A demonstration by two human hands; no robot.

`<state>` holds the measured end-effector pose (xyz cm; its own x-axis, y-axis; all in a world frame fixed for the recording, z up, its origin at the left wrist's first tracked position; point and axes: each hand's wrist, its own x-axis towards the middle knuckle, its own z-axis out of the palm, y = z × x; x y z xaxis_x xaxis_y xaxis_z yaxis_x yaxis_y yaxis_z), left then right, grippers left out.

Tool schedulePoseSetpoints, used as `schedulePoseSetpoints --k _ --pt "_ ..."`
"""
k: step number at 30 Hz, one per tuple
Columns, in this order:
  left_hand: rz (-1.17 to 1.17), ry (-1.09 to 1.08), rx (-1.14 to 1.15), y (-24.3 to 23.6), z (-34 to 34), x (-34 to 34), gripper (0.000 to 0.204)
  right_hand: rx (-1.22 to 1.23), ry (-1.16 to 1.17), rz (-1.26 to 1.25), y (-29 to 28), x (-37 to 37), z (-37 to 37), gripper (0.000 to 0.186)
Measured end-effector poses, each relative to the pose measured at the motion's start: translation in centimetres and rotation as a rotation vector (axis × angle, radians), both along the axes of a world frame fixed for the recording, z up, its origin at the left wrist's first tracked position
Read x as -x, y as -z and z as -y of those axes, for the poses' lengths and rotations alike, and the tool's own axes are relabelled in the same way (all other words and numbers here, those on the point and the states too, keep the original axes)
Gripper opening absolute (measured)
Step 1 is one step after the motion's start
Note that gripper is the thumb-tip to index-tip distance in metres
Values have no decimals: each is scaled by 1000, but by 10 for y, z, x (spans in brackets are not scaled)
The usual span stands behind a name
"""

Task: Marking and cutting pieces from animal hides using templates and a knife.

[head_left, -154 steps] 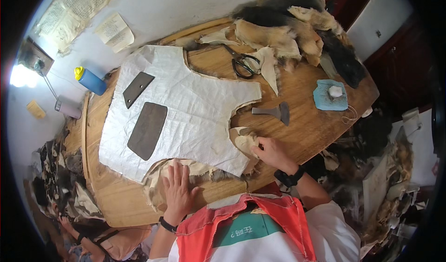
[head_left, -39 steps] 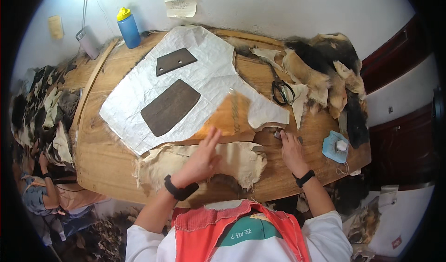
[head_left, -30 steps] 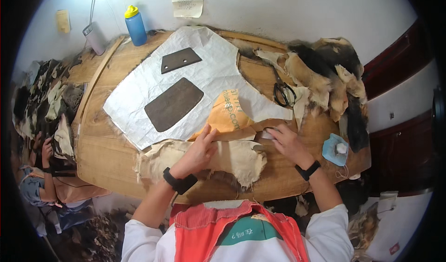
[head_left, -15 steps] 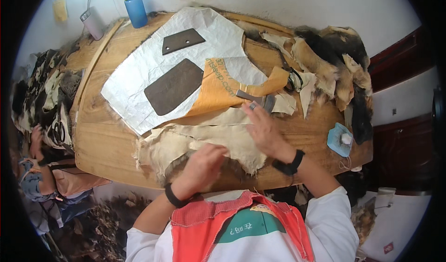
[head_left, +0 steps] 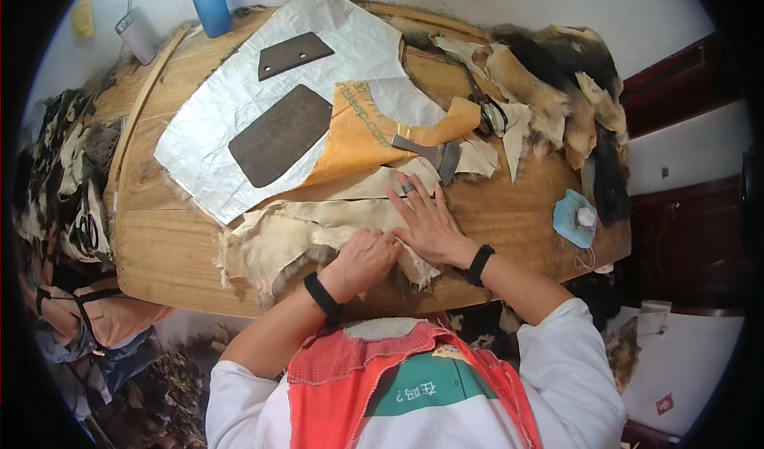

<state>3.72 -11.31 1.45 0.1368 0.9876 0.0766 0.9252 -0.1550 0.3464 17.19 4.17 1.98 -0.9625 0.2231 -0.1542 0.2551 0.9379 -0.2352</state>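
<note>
A pale animal hide (head_left: 306, 225), skin side up with fur showing along its lower edge, lies at the near side of the wooden table. My left hand (head_left: 368, 260) is closed on the near edge of that hide, its fingers curled in a pinch. Just to the right, my right hand (head_left: 430, 228) rests flat on the skin with fingers spread. Beyond it is a metal tool (head_left: 417, 147) with a flat handle and a broad curved blade, partly over folded orange paper (head_left: 350, 143). Farther back, a silvery sheet (head_left: 199, 151) carries two dark flat pieces, one rounded (head_left: 282, 135) and one with holes (head_left: 294, 55).
Black-handled scissors (head_left: 492, 116) lie beside a pile of fur pieces (head_left: 529, 91) at the right. A blue face mask (head_left: 567, 218) with a white lump sits near the right edge. A blue bottle (head_left: 210, 7) and pinkish cup (head_left: 137, 42) stand back left. Another person (head_left: 103, 318) is at the left.
My right hand has come down and left, from near the tool onto the hide. My left hand has moved right and taken hold of the hide's edge. The whole view has shifted slightly.
</note>
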Motion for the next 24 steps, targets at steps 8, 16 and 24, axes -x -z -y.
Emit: schedulePoseSetpoints --k 8,16,24 --pt "289 -26 5 -6 24 9 11 -36 29 21 -3 6 0 74" --pt "273 -254 -182 -57 18 40 19 6 -67 -1 -17 -11 11 76" --pt "-15 -546 343 -29 15 73 36 111 -208 80 -5 -3 7 77"
